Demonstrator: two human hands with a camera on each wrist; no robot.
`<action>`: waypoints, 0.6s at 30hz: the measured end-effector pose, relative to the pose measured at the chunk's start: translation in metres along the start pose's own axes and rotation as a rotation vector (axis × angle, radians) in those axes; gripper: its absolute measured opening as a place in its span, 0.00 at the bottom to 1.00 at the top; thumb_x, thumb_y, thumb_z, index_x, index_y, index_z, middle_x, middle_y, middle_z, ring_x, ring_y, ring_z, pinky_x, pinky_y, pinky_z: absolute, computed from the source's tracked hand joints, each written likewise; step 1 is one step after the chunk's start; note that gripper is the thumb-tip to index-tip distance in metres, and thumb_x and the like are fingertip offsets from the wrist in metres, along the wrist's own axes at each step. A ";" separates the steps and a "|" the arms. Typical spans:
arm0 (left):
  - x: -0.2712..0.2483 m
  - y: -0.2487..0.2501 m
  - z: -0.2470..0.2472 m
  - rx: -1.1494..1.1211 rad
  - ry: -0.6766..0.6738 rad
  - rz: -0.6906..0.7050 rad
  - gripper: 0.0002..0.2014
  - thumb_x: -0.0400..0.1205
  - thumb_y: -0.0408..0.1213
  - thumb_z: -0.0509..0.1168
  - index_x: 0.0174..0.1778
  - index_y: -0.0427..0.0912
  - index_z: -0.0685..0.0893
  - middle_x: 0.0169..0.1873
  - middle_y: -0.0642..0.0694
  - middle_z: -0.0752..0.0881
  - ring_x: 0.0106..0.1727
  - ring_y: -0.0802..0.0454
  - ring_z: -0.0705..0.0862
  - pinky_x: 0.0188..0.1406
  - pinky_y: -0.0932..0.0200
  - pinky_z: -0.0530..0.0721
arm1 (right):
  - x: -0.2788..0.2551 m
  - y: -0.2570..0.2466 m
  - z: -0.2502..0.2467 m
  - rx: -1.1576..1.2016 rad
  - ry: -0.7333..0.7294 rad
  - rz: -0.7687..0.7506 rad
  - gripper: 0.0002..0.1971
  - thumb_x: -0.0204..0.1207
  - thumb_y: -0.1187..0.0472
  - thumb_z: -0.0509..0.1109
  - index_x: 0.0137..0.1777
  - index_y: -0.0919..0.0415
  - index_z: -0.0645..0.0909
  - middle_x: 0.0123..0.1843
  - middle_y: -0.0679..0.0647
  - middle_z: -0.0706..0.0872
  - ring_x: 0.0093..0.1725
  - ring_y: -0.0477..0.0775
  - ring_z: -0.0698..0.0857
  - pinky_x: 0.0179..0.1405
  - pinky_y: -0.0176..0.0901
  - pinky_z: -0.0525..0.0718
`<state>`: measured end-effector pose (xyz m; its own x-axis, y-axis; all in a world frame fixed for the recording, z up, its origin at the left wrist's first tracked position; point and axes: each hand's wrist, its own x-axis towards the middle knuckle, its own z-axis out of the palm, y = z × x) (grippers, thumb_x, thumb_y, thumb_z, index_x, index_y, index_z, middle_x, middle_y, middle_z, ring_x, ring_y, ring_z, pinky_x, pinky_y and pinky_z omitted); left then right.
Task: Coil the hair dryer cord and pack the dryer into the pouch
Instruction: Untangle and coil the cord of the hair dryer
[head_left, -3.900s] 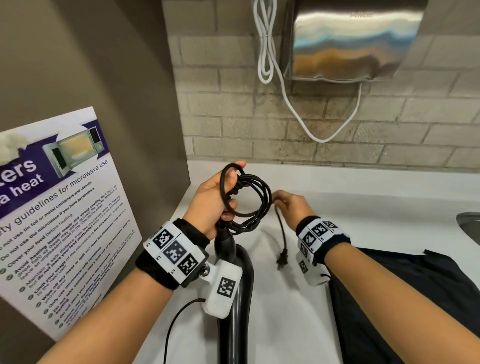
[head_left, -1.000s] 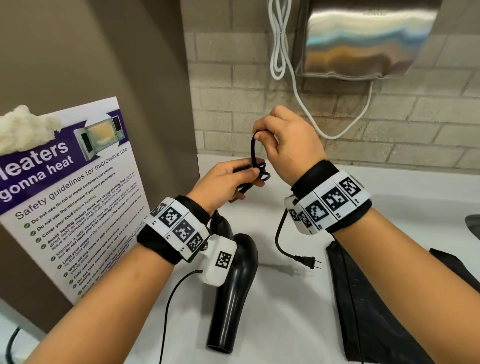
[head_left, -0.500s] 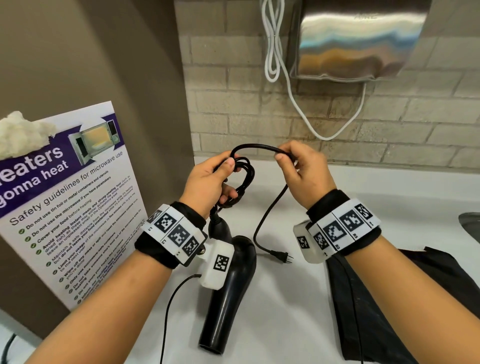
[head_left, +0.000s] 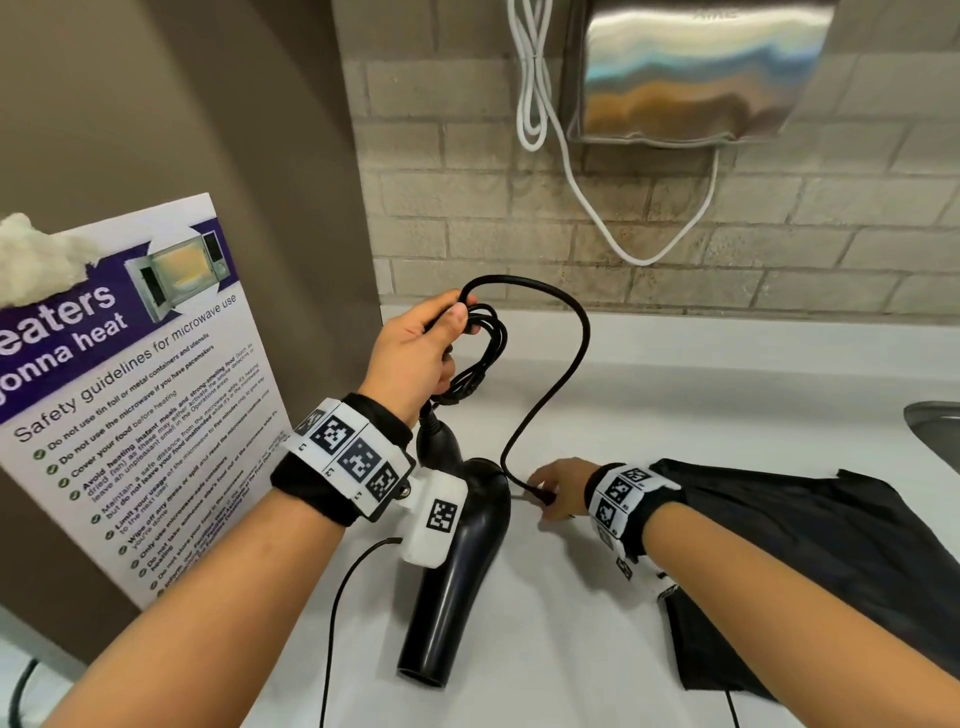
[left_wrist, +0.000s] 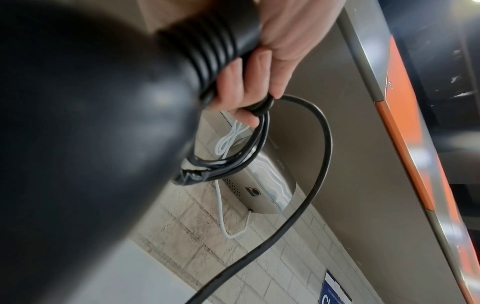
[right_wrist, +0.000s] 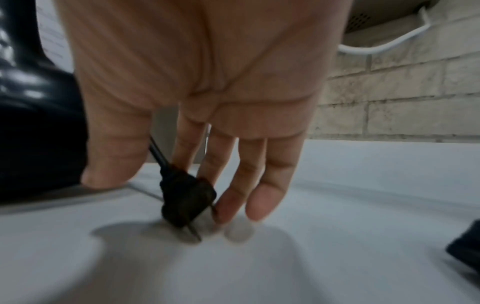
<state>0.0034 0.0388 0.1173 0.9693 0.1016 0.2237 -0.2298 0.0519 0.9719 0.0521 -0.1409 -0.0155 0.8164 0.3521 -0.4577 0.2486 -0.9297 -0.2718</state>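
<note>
The black hair dryer lies on the white counter, nozzle toward me. Above its handle, my left hand grips the coiled cord; the left wrist view shows fingers curled round the coil. A loose length of cord arcs right and down to the plug on the counter. My right hand is down at the plug, fingers fairly straight and touching it, thumb apart. The black pouch lies flat to the right.
A microwave safety poster leans at the left. A steel hand dryer with a white cable hangs on the brick wall behind. A sink edge shows at far right.
My right hand has let go of the cord loop near the left hand and dropped to the plug on the counter. The left hand still holds the coil.
</note>
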 end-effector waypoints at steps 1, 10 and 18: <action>0.000 0.000 0.001 0.003 -0.005 -0.002 0.10 0.85 0.35 0.57 0.57 0.46 0.83 0.35 0.50 0.83 0.15 0.61 0.61 0.13 0.70 0.58 | 0.002 0.000 0.001 -0.017 -0.004 -0.009 0.24 0.70 0.62 0.73 0.68 0.56 0.77 0.64 0.57 0.83 0.64 0.57 0.81 0.62 0.43 0.78; 0.000 0.001 0.008 -0.065 -0.005 -0.032 0.10 0.85 0.36 0.57 0.55 0.46 0.83 0.35 0.50 0.82 0.14 0.62 0.59 0.14 0.72 0.55 | 0.006 0.007 -0.028 0.162 0.313 -0.042 0.10 0.71 0.71 0.70 0.53 0.64 0.83 0.48 0.58 0.83 0.39 0.52 0.78 0.39 0.36 0.77; 0.002 -0.003 0.015 -0.246 0.025 -0.069 0.10 0.85 0.37 0.55 0.53 0.50 0.82 0.32 0.52 0.82 0.15 0.62 0.58 0.13 0.72 0.56 | -0.034 -0.021 -0.091 0.865 0.796 -0.267 0.16 0.60 0.76 0.78 0.33 0.56 0.77 0.29 0.49 0.80 0.22 0.44 0.77 0.23 0.26 0.78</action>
<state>0.0072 0.0240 0.1160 0.9817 0.1140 0.1524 -0.1802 0.2991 0.9371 0.0661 -0.1432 0.0825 0.9610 0.0737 0.2665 0.2751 -0.3504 -0.8953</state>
